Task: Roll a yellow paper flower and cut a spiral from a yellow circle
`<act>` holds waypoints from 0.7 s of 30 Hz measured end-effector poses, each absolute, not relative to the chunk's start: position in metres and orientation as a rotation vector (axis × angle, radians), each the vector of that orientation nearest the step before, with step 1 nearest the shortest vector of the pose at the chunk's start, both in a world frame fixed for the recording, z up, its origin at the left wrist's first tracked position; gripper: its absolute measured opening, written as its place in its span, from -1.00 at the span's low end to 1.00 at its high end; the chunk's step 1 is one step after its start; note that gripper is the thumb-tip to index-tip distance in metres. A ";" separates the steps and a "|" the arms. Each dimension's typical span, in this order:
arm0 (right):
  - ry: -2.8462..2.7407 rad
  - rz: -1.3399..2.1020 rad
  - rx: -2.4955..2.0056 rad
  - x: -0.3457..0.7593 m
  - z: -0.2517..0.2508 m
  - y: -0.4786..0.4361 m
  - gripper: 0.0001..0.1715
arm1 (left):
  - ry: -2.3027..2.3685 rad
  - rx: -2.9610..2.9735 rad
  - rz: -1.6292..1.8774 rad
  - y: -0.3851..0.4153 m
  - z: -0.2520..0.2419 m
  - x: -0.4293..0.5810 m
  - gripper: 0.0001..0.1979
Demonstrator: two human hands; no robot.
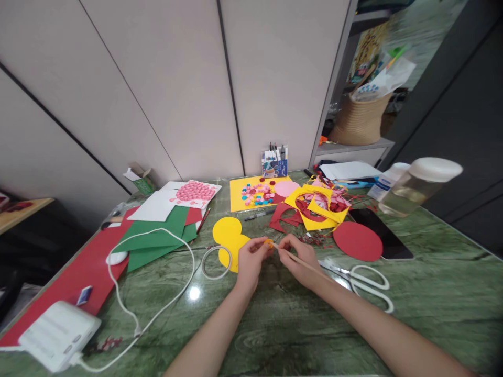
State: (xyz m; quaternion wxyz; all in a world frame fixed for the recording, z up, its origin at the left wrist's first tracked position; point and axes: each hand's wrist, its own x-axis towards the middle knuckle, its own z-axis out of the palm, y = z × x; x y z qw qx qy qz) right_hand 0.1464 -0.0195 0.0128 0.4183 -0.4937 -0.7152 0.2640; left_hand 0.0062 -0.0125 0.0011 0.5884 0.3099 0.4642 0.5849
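Between the thumb and fingers of my left hand (251, 260) is a small orange-yellow piece (269, 243), probably paper; its exact shape is too small to tell. A thin pale stick (286, 253) is gripped in my right hand (299, 262), its tip touching or very near the orange piece. Yellow paper circles (228, 230) lie partly behind my left hand. To the right of my right hand, white-handled scissors (353, 277) rest on the green marbled table (275, 330).
Cut yellow and red paper scraps (318, 209) lie ahead, beside a red paper circle (357, 241) and a phone (383, 235). Small coloured paper balls (257, 195) sit on a yellow sheet. A white cable (192, 262) loops at left; a clear jar (416, 188) stands right.
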 end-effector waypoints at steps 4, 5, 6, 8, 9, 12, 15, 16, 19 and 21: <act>-1.797 0.684 -1.229 0.147 0.013 -0.019 -0.93 | 1.071 0.701 1.356 -0.013 0.002 0.006 -0.75; -1.798 0.692 -1.223 0.147 0.013 -0.019 -0.93 | 1.069 0.695 1.353 -0.013 0.003 0.006 -0.75; -1.799 0.701 -1.217 0.147 0.013 -0.019 -0.93 | 1.067 0.688 1.351 -0.013 0.003 0.006 -0.76; -1.795 0.720 -1.207 0.147 0.014 -0.019 -0.93 | 1.064 0.674 1.346 -0.014 0.004 0.006 -0.76; -1.790 0.728 -1.204 0.147 0.014 -0.018 -0.93 | 1.062 0.668 1.344 -0.014 0.005 0.006 -0.75; -1.763 0.751 -1.206 0.148 0.015 -0.018 -0.94 | 1.060 0.652 1.341 -0.014 0.007 0.006 -0.74; -1.738 0.776 -1.205 0.148 0.016 -0.019 -0.94 | 1.056 0.634 1.334 -0.015 0.008 0.006 -0.72; -1.730 0.786 -1.202 0.148 0.017 -0.019 -0.94 | 1.054 0.628 1.331 -0.015 0.009 0.006 -0.72; -1.704 0.834 -1.176 0.148 0.017 -0.018 -0.94 | 1.048 0.615 1.325 -0.015 0.009 0.005 -0.72; -1.678 0.886 -1.150 0.148 0.016 -0.017 -0.94 | 1.046 0.612 1.321 -0.015 0.008 0.005 -0.72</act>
